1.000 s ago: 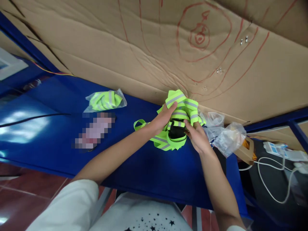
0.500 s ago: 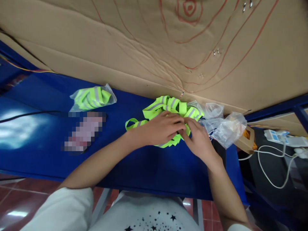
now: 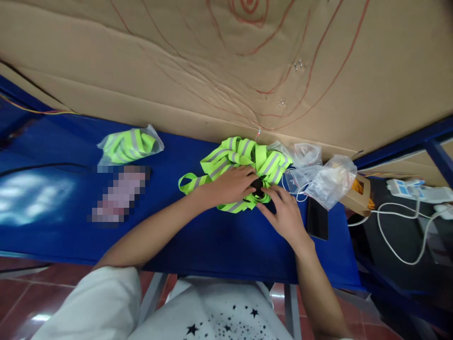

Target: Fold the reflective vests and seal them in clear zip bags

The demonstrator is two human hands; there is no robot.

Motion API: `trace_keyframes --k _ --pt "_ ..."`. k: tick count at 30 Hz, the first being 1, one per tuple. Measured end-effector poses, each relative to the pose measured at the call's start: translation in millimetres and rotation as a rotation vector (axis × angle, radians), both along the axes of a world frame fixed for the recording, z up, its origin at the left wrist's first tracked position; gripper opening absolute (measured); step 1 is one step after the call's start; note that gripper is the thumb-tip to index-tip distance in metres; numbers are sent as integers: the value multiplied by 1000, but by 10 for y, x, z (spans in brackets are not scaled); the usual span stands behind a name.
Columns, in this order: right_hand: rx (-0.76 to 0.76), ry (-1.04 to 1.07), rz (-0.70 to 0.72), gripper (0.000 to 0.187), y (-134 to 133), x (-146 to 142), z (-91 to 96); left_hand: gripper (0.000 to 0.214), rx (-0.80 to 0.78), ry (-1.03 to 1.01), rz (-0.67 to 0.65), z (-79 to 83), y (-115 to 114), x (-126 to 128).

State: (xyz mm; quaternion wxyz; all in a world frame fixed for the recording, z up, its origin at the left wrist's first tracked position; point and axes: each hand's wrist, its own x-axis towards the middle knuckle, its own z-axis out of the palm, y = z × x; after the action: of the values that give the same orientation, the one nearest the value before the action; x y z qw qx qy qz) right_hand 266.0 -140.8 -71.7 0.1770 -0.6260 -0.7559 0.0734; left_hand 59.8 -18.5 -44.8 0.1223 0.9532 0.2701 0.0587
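Note:
A heap of neon-yellow reflective straps (image 3: pixel 215 165) with grey stripes lies on the blue table, a loop sticking out to the left. In its front part shows a small black piece (image 3: pixel 258 187), perhaps a buckle; its exact kind is unclear. My left hand (image 3: pixel 233 185) reaches over the heap, fingers bent and gripping at the black piece's left side. From the right, my right hand (image 3: pixel 283 215) pinches the strap beside the same piece, thumb below and fingers above. The fingertips partly cover what they hold.
A clear bag of similar straps (image 3: pixel 132 144) and a blurred-out pinkish item (image 3: pixel 122 193) lie left on the blue table (image 3: pixel 212 245). To the right are clear plastic bags (image 3: pixel 331 182), a dark phone (image 3: pixel 317 219), a cardboard box (image 3: pixel 357 193) and white cables. A cardboard panel (image 3: pixel 159 85) stands behind.
My hands have moved slightly apart, uncovering the black piece between them. The view has shifted, and the dark phone at right now shows more fully.

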Motion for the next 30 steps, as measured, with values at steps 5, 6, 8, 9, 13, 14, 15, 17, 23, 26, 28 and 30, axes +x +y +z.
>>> trace_keyframes --k 5,6,8,9,13,14,15,17,23,26,28,30 --pt "-11 118 -94 42 14 -85 -75 18 85 175 -48 158 85 145" --pt "-10 119 -109 40 14 -105 -87 14 139 204 -68 194 93 183" --pt "-8 119 -120 35 10 -133 -108 8 252 248 -134 249 107 248" --pt "-5 119 -121 34 7 -138 -116 7 303 265 -172 266 114 267" --pt "53 89 -135 41 14 -116 -90 13 522 252 -276 323 120 211" --pt "82 60 -135 47 26 -114 -62 15 574 241 -277 351 108 169" --pt "111 22 -125 55 44 -120 -23 17 618 236 -270 388 88 122" --pt "151 -64 -75 65 95 -155 86 22 669 253 -241 486 33 27" --pt "174 -95 -18 56 252 -169 457 22 536 231 -50 831 -63 -343" --pt "191 138 -133 58 285 123 498 33 360 -82 144 932 14 -693" --pt "228 326 -212 54 311 438 443 42 206 -461 309 930 105 -961" --pt "369 376 -270 43 349 791 346 48 80 -884 462 872 220 -1222"
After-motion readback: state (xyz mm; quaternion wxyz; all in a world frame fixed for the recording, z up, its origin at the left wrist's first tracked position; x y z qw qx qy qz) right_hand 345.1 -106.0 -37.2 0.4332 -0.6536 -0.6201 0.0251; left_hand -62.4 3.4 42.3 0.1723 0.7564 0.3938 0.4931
